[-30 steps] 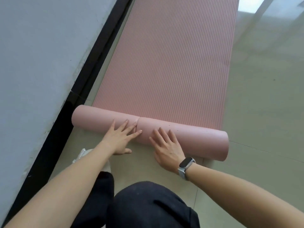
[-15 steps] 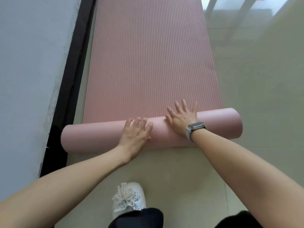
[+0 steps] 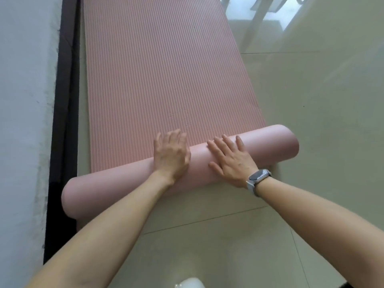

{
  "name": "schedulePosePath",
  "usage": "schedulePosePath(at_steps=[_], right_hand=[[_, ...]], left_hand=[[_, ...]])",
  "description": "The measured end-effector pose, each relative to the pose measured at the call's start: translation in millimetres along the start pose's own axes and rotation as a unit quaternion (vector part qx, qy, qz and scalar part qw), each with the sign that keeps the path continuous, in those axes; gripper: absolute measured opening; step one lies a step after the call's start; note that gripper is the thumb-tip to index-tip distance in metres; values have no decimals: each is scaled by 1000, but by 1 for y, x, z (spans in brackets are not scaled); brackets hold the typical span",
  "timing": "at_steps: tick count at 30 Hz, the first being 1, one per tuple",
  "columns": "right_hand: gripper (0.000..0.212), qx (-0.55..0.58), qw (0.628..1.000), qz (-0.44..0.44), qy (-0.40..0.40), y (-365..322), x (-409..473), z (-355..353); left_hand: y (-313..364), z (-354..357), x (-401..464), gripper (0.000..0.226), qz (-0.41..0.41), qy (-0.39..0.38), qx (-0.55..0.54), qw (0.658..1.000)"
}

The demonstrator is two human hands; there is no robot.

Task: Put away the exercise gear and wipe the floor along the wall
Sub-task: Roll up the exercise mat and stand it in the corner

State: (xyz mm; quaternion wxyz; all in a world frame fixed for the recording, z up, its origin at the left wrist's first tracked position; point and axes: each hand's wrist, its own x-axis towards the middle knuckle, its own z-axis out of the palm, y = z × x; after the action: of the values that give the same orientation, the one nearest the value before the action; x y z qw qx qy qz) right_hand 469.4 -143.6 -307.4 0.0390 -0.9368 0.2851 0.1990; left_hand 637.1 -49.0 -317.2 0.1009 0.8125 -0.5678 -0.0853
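Observation:
A pink ribbed exercise mat (image 3: 162, 75) lies flat on the tiled floor and runs away from me along the wall. Its near end is wound into a thick smooth roll (image 3: 116, 190) that lies slanted across the floor. My left hand (image 3: 171, 154) rests on top of the roll near its middle, fingers reaching over onto the flat mat. My right hand (image 3: 230, 161), with a watch on its wrist, presses flat on the roll just to the right, fingers straight and spread.
A grey wall (image 3: 22, 121) with a black skirting strip (image 3: 62, 121) runs down the left, close to the mat's edge. Pale floor tiles (image 3: 322, 132) spread to the right. White furniture legs (image 3: 255, 23) stand at the top right. My white shoe (image 3: 191, 283) shows at the bottom edge.
The roll has travelled forward along the mat and grown thicker. Both hands moved forward with it, and the view has swung so the roll now slants up to the right.

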Motion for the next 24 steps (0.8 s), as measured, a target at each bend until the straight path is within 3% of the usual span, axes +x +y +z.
schedulePosePath(at_steps=[2, 4, 7, 9, 11, 13, 15, 17, 20, 24], right_hand=[[62, 1, 999, 16, -35, 6, 27, -18], [53, 20, 995, 77, -65, 3, 50, -37], [49, 40, 976, 175, -121, -12, 70, -59], [47, 55, 971, 201, -119, -23, 73, -68], [44, 40, 986, 143, -71, -25, 69, -77], [46, 14, 999, 30, -28, -22, 61, -83], [61, -4, 997, -57, -50, -21, 57, -85], [79, -16, 991, -83, -101, -21, 63, -82], [89, -14, 992, -70, -105, -14, 110, -84], [78, 42, 990, -68, -116, 8, 196, -108]], left_hand=[[-3, -3, -11, 38, -18, 119, -9, 993], [-8, -4, -31, 37, -16, 134, -17, 991], [-16, 0, -57, 61, -19, 3, 4, 1000], [-27, 1, -57, 80, 8, -82, 48, 995], [-41, -7, -35, 96, 19, -167, 48, 985], [-56, -21, 0, 112, 8, -233, 26, 972], [-71, -35, 39, 122, -5, -267, 10, 964], [-83, -47, 69, 124, -15, -285, -4, 958], [-92, -66, 97, 115, -37, -208, 56, 976], [-98, -75, 106, 75, -54, 43, 142, 987]])
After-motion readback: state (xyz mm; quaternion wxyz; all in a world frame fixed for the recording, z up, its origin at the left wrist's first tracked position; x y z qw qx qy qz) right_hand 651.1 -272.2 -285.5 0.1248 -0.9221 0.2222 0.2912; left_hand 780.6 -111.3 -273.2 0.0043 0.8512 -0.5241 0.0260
